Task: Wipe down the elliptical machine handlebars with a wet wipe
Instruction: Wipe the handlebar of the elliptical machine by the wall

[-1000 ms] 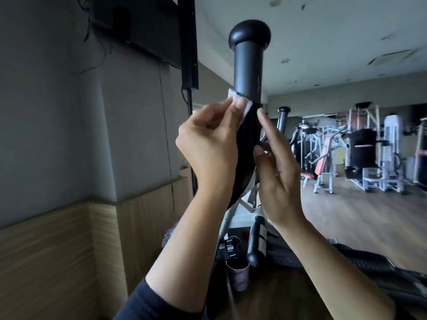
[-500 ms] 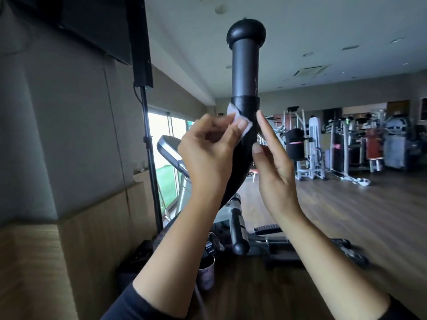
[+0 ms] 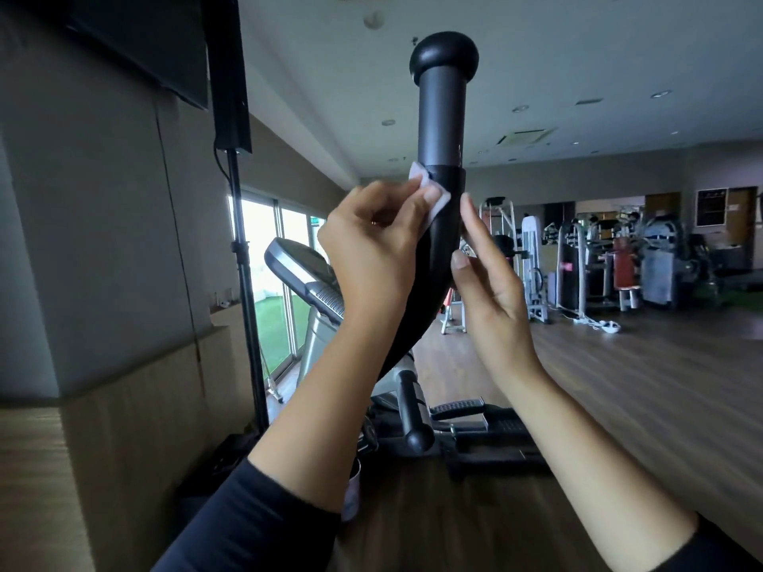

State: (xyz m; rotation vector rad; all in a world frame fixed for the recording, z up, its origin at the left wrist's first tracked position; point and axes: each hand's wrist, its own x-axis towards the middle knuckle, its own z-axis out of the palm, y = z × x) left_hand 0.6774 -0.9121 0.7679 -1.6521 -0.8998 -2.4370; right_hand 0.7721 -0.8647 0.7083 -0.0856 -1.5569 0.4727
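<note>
A black elliptical handlebar rises upright in the middle of the head view, with a round knob on top and a curved lower part. My left hand pinches a small white wet wipe against the bar's left side, just below the seam of the grip. My right hand stands on the bar's right side with fingers straight, its fingertips touching the bar. A second, shorter black handle shows low down between my forearms.
A treadmill console stands behind my left hand near a window. A dark stand pole and a wall-mounted screen are on the left. Weight machines line the far right over a wooden floor.
The view has swung to the left, bringing the window and treadmill into sight. My hands and the wipe stay at the same place on the bar.
</note>
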